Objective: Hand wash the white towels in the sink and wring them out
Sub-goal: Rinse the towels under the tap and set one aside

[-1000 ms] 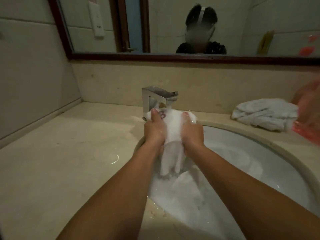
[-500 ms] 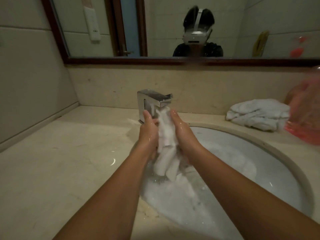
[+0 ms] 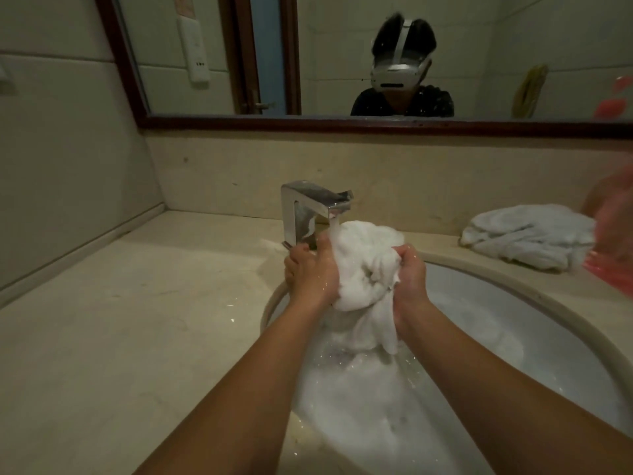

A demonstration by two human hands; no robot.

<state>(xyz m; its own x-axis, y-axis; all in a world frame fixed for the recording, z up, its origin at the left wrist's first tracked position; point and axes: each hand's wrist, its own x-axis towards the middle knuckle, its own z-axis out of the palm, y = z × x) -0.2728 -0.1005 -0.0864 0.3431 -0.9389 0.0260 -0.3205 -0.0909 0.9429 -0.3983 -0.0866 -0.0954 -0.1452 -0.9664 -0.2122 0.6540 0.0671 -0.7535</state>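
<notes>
Beige counter (image 3: pixel 137 320) is surrounding the sink (image 3: pixel 548 303); both the left hand (image 3: pixel 310 269) and the right hand (image 3: pixel 409 279) are gripping the bunched wet towel (image 3: pixel 363 265) under the faucet (image 3: pixel 308 207). Rubbing fold against fold, low over the basin, should limit splashing.

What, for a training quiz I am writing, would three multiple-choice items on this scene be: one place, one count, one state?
1. Where does the spare towel lie?
A. on the floor
B. on the counter right of the sink
C. over the mirror frame

2. How many hands grip the wet towel?
A. none
B. one
C. two

3. What state is the sink in?
A. dry
B. holding foamy water
C. covered

Answers:
1 B: it rests bunched on the counter beside the rim.
2 C: the left hand and the right hand both clutch it below the faucet.
3 B: white suds fill the basin under the arms.
</notes>
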